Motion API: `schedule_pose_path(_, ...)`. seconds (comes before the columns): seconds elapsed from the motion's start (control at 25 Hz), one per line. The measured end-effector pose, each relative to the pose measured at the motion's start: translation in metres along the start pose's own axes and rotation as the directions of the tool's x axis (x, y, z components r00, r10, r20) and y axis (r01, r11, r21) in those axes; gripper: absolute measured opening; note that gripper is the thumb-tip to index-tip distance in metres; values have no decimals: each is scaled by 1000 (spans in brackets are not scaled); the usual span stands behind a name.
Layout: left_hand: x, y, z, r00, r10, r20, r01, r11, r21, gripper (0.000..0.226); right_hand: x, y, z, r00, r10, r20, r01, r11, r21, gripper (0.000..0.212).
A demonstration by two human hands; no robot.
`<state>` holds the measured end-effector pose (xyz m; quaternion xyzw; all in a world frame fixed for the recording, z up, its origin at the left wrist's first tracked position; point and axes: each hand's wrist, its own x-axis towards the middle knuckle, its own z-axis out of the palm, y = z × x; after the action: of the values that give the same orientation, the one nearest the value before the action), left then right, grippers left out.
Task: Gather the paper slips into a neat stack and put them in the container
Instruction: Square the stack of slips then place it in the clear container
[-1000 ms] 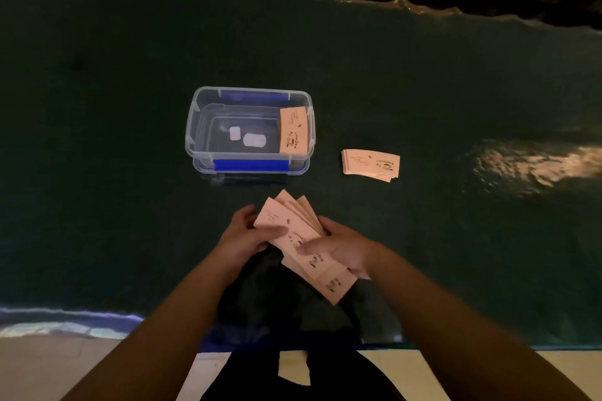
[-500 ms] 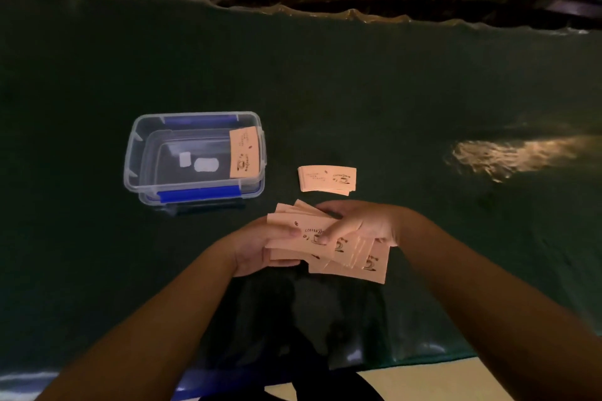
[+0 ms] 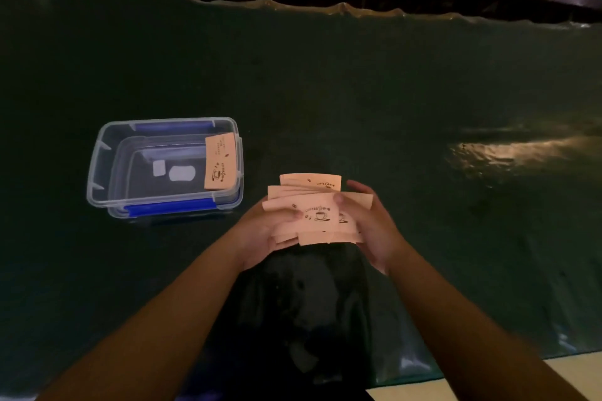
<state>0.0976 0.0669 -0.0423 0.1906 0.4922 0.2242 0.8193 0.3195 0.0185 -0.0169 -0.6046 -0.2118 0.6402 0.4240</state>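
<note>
Roughly partway, I'd say. One batch of slips (image 3: 220, 162) already leans against the right wall of the clear container (image 3: 97, 172), far left on the counter (image 3: 358, 91). The left hand (image 3: 260, 234) and right hand (image 3: 371, 225) both clutch a messy fan of paper slips (image 3: 312, 215) just right of it. Squaring up and dropping in are left to do.
</note>
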Motion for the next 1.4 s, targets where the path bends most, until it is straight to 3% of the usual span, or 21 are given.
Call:
schedule_pose_path(0.2, 23, 21, 25, 979, 119, -164, -67, 954, 293, 43, 36, -10, 10, 997, 18, -81, -21, 999, -34, 66)
schedule_pose_path(0.36, 51, 31, 32, 926, 122, -356, 44, 904, 425, 59, 69, -18, 15, 990, 17, -143, -41, 985, -166, 68)
schedule_pose_path(0.68, 82, 35, 32, 845, 65, -530, 246, 834, 495, 95, 109, -8, 19, 948, 96, -303, -217, 892, -396, 72)
schedule_pose_path(0.92, 86, 36, 31, 862, -14, -507, 240, 893, 382, 89, 115, -11, 12, 947, 181, -265, -257, 923, -287, 75)
schedule_pose_path(1.08, 84, 36, 34, 862, -16, -506, 206, 924, 321, 84, 116, -21, 16, 938, 281, -202, -322, 921, -219, 62)
schedule_pose_path(1.4, 77, 30, 34, 905, 2, -426, 140, 943, 301, 65, 97, -23, 7, 947, 316, -56, -321, 929, -185, 43)
